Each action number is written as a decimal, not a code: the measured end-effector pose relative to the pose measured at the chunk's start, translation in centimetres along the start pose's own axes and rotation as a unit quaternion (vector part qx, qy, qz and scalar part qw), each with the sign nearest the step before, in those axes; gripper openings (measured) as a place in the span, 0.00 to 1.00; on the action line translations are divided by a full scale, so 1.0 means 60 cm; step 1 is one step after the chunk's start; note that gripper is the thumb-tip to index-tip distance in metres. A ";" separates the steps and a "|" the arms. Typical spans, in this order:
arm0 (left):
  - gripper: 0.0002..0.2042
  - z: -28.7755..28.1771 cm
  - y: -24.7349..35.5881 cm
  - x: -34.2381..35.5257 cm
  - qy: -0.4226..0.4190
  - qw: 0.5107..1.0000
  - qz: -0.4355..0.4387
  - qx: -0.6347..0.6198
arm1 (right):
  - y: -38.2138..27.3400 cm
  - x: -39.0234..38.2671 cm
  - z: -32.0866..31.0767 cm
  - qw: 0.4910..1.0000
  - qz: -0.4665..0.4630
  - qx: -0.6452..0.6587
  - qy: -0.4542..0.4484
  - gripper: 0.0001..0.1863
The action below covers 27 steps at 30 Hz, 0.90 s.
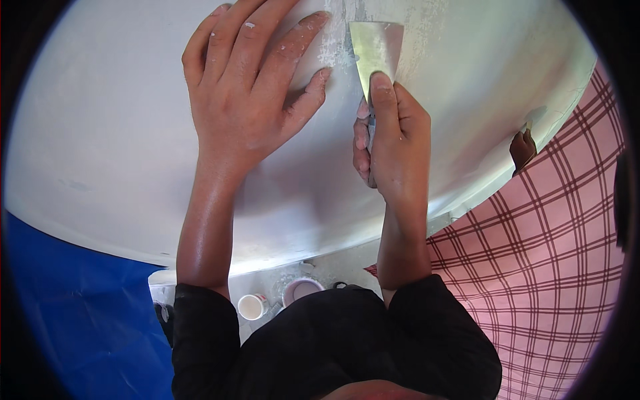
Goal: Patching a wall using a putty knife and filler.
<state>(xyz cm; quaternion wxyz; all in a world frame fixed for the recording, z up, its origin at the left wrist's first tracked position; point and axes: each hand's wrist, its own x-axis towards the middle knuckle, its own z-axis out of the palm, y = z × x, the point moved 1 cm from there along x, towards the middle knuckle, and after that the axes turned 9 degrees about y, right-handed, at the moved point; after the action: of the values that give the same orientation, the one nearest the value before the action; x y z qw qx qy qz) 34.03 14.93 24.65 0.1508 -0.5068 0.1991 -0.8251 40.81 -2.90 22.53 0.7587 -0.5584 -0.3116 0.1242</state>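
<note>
A large curved whitish-grey surface (120,133) fills the upper view, with a rough, scraped patch (427,30) near the top middle. My left hand (250,87) lies on it left of that patch, fingers spread and specked with white. In my right hand (400,133) is a putty knife (378,43), its wide metal blade pointing away from me and its far edge at the patch. My thumb presses on the base of the blade while the other fingers wrap round the handle, which is mostly hidden.
Below the surface, a white cup (252,307) and a pinkish bucket (300,291) stand on the grey floor. Blue sheeting (87,307) hangs at left. At right, another person in pink checked cloth (533,267) has a hand (523,151) on the same surface.
</note>
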 end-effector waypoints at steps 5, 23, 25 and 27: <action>0.22 0.006 -0.001 0.001 0.042 0.999 0.014 -0.015 | -0.005 -0.009 -0.002 1.000 0.015 0.002 -0.011 0.24; 0.24 0.016 0.011 0.044 0.187 0.975 0.055 -0.104 | -0.023 -0.019 -0.011 0.997 0.044 -0.022 -0.055 0.25; 0.25 -0.051 0.091 0.121 -0.339 0.907 -0.187 0.165 | -0.005 -0.015 -0.028 0.996 0.058 -0.040 -0.054 0.25; 0.26 -0.062 0.089 0.123 -0.325 0.913 -0.189 0.161 | -0.014 -0.013 -0.014 0.996 0.057 -0.039 -0.062 0.25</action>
<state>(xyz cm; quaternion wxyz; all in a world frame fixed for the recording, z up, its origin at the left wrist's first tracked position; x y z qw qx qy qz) 27.67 7.60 26.29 0.1282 -0.7440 -0.0955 -0.6487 40.61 -4.28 22.92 0.7075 -0.5952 -0.3306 0.1892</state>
